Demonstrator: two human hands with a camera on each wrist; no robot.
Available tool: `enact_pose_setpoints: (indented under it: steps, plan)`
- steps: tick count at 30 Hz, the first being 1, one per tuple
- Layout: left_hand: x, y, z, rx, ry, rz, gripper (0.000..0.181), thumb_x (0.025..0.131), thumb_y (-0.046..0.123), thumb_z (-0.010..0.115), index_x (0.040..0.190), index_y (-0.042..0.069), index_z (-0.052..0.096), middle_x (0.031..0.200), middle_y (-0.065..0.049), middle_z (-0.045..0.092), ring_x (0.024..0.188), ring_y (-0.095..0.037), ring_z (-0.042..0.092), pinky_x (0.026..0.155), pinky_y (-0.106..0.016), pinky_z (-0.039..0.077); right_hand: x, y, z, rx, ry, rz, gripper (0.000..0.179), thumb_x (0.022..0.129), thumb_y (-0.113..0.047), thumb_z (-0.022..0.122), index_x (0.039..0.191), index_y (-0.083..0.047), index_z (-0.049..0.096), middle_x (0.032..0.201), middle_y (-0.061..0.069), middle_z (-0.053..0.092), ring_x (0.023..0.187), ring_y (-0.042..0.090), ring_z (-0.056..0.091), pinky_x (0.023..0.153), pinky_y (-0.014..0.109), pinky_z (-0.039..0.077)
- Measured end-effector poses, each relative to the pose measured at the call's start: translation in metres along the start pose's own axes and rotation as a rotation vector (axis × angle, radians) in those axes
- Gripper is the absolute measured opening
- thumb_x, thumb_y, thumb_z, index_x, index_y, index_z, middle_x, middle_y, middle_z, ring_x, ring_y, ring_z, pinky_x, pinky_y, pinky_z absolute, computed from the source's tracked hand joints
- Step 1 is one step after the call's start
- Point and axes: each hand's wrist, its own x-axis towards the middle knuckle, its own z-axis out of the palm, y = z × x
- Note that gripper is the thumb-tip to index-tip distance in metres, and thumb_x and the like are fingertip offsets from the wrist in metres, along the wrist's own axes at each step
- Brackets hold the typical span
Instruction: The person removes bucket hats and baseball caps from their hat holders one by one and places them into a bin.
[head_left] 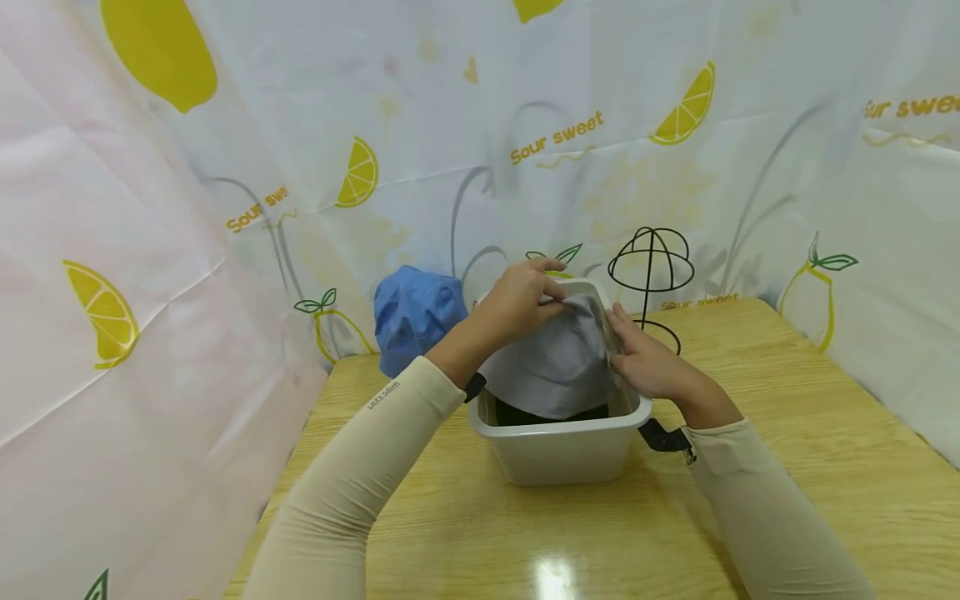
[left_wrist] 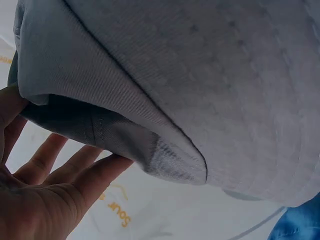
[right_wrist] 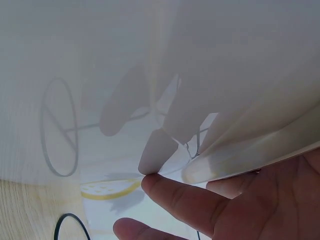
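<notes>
A grey bucket hat (head_left: 551, 367) sits tilted in a white plastic basin (head_left: 570, 458), its brim toward the near side. My left hand (head_left: 517, 300) holds the hat by its crown. In the left wrist view the thumb and fingers (left_wrist: 107, 172) pinch a fold of the grey cloth, and dark lining shows inside. At the basin's right rim is my right hand (head_left: 648, 358), gripping it. One fingertip (right_wrist: 152, 182) meets the glossy outer wall in the right wrist view. Something black (head_left: 551, 415) shows under the hat, mostly hidden.
A blue cap (head_left: 416, 312) stands at the left behind my left forearm. To the right behind the basin rises a black wire hat stand (head_left: 651, 271). All sit on a wood-grain table (head_left: 787, 417), with lemon-printed cloth (head_left: 435, 100) hanging behind and at both sides.
</notes>
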Motion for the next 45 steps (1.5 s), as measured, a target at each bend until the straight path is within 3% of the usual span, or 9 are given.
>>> enact_pose_setpoints:
  steps: [12, 21, 24, 31, 36, 40, 43, 45]
  plan:
    - [0.003, -0.003, 0.024, -0.219, -0.072, -0.071, 0.019, 0.094, 0.027, 0.079, 0.102, 0.011, 0.084, 0.147, -0.011, 0.061, 0.141, -0.029, 0.053, 0.116, -0.04, 0.043, 0.0, 0.0, -0.001, -0.007, 0.004, -0.004, 0.076, 0.101, -0.001, 0.041, 0.164, 0.004, -0.001, 0.17, 0.023, -0.019, 0.156, 0.048, -0.013, 0.123, 0.068, 0.001]
    - [0.002, -0.009, 0.026, -0.271, -0.27, -0.112, 0.022, 0.094, 0.03, 0.079, 0.111, 0.017, 0.083, 0.151, -0.009, 0.059, 0.143, -0.026, 0.051, 0.117, -0.039, 0.042, 0.002, 0.002, 0.0, -0.011, 0.001, -0.001, 0.075, 0.102, -0.003, 0.041, 0.165, 0.001, -0.001, 0.17, 0.019, -0.02, 0.157, 0.046, -0.014, 0.123, 0.068, 0.0]
    - [0.002, -0.011, 0.024, -0.296, -0.306, -0.119, 0.021, 0.094, 0.028, 0.079, 0.113, 0.019, 0.083, 0.152, -0.01, 0.057, 0.143, -0.025, 0.051, 0.116, -0.039, 0.044, 0.002, 0.003, -0.001, -0.008, -0.002, -0.001, 0.075, 0.102, -0.003, 0.04, 0.165, 0.0, -0.002, 0.17, 0.018, -0.021, 0.156, 0.045, -0.016, 0.122, 0.07, 0.0]
    - [-0.001, -0.015, 0.017, -0.285, -0.317, -0.161, 0.039, 0.088, 0.032, 0.084, 0.125, 0.018, 0.078, 0.153, -0.006, 0.057, 0.144, -0.024, 0.049, 0.116, -0.042, 0.043, 0.002, 0.003, 0.0, -0.007, 0.002, 0.0, 0.076, 0.101, -0.003, 0.04, 0.165, 0.001, -0.001, 0.17, 0.02, -0.021, 0.156, 0.047, -0.015, 0.122, 0.071, 0.001]
    - [-0.002, -0.014, 0.016, -0.237, -0.378, -0.113, 0.06, 0.08, 0.044, 0.09, 0.134, 0.023, 0.072, 0.15, -0.003, 0.059, 0.144, -0.021, 0.048, 0.119, -0.039, 0.04, 0.002, 0.004, -0.001, -0.011, 0.005, 0.001, 0.076, 0.101, -0.002, 0.04, 0.165, 0.001, -0.001, 0.17, 0.02, -0.02, 0.156, 0.046, -0.014, 0.122, 0.07, 0.002]
    - [-0.002, -0.01, 0.018, -0.171, -0.445, -0.081, 0.074, 0.078, 0.049, 0.09, 0.144, 0.029, 0.064, 0.162, -0.01, 0.045, 0.152, -0.027, 0.038, 0.123, -0.048, 0.033, 0.001, 0.005, -0.001, -0.01, 0.004, 0.002, 0.076, 0.101, -0.002, 0.04, 0.165, 0.0, -0.002, 0.17, 0.018, -0.021, 0.157, 0.046, -0.014, 0.122, 0.07, 0.002]
    - [-0.004, -0.008, 0.018, -0.141, -0.497, -0.11, 0.086, 0.076, 0.052, 0.091, 0.152, 0.035, 0.054, 0.169, -0.016, 0.029, 0.157, -0.035, 0.025, 0.123, -0.064, 0.025, 0.001, 0.005, -0.001, -0.005, 0.002, 0.002, 0.076, 0.102, -0.003, 0.04, 0.165, 0.001, -0.002, 0.17, 0.018, -0.021, 0.157, 0.045, -0.015, 0.122, 0.07, 0.001]
    - [-0.004, -0.007, 0.019, -0.142, -0.514, -0.13, 0.097, 0.074, 0.051, 0.092, 0.157, 0.037, 0.045, 0.172, -0.018, 0.021, 0.159, -0.038, 0.017, 0.121, -0.068, 0.023, 0.001, 0.005, -0.001, -0.003, 0.001, 0.005, 0.076, 0.102, -0.004, 0.04, 0.165, 0.0, -0.002, 0.17, 0.017, -0.022, 0.157, 0.045, -0.015, 0.122, 0.07, 0.001]
